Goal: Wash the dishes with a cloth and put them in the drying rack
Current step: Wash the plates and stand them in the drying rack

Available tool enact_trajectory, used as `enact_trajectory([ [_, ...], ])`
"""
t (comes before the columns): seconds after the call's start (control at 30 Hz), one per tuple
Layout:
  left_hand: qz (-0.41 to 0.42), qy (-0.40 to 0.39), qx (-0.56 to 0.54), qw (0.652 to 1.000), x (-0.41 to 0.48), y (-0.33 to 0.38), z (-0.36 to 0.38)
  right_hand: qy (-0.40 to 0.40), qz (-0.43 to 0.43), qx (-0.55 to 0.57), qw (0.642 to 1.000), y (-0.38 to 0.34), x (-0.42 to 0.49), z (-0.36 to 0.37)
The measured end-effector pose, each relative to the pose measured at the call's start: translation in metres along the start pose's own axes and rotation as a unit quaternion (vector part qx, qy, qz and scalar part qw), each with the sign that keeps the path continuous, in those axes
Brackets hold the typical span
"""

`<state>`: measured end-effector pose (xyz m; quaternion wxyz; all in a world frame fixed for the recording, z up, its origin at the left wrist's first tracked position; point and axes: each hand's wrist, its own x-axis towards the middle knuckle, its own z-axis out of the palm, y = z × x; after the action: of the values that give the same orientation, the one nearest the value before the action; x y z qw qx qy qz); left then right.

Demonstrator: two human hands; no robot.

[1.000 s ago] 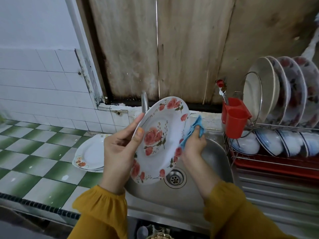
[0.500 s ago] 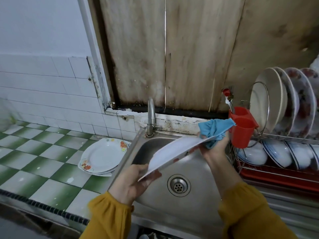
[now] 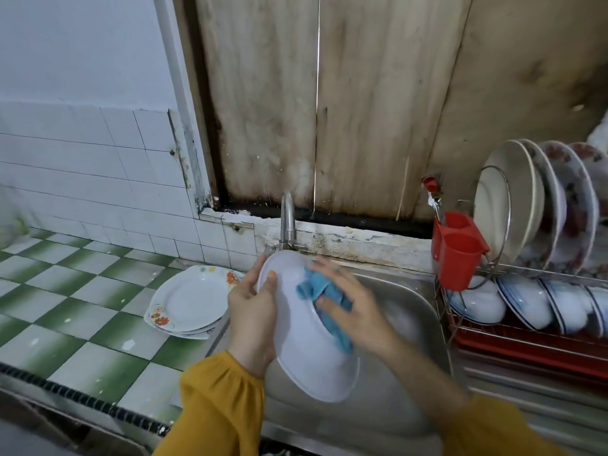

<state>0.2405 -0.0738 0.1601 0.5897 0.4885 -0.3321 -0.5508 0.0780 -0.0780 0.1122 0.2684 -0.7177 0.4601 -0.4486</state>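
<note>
1. The plate [image 3: 309, 366] is at the centre of the frame, above the sink [image 3: 411, 311]. It is tilted, with its plain white underside towards the camera.
2. The cloth [image 3: 324, 291] lies on the upper half of that underside. The right hand [image 3: 358, 311] presses it flat with spread fingers and does not pinch it.
3. The left hand [image 3: 251, 311] grips the plate's left rim, thumb on the underside and fingers curled behind.
4. Wipe in overlapping passes from the middle out to the rim. Keep the left grip firm, because a wet plate is likely to slip, and keep the plate over the sink.
5. The drying rack [image 3: 559, 274] at the right edge holds plates and bowls. A stack of plates [image 3: 190, 297] waits at the left.
6. One second ago the flowered face pointed at the camera. The plate has since been turned over, and the cloth has moved from the rim to the middle.
</note>
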Motion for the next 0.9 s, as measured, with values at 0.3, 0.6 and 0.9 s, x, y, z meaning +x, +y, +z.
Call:
enact_trajectory([
  [0.3, 0.035, -0.078, -0.051, 0.995, -0.009, -0.002, -0.001, 0.251, 0.043, 0.001, 0.967, 0.002, 0.018, -0.004],
  [0.6, 0.098, -0.092, -0.088, 0.987, -0.010, 0.004, -0.014, 0.217, -0.163, -0.044, 0.962, 0.004, 0.004, 0.004],
  [0.9, 0.202, -0.107, -0.010, 0.973, -0.030, -0.007, 0.000, 0.184, -0.123, -0.094, 0.971, -0.071, 0.025, 0.020],
])
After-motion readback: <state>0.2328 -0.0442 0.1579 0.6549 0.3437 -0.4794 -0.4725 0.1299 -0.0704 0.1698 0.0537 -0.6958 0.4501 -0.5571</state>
